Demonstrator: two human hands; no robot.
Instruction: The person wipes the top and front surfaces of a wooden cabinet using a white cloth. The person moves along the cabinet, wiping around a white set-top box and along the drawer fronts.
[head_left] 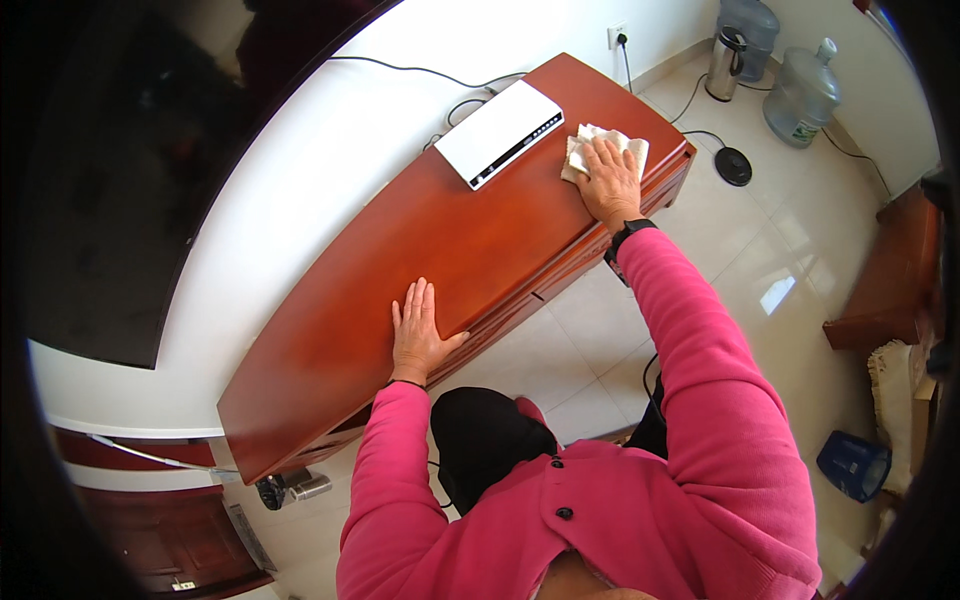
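Cloth (576,160) under right hand (611,184), 2 translucent jugs (802,97)

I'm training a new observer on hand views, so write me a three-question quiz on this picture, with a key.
1. Which hand lies on the pale cloth?
2. True or false: the left hand rests on the red-brown cabinet.
3. Where is the white box? (a) on the floor (b) on top of the cabinet (c) under the cloth

Key: 1. The right hand. 2. True. 3. b.
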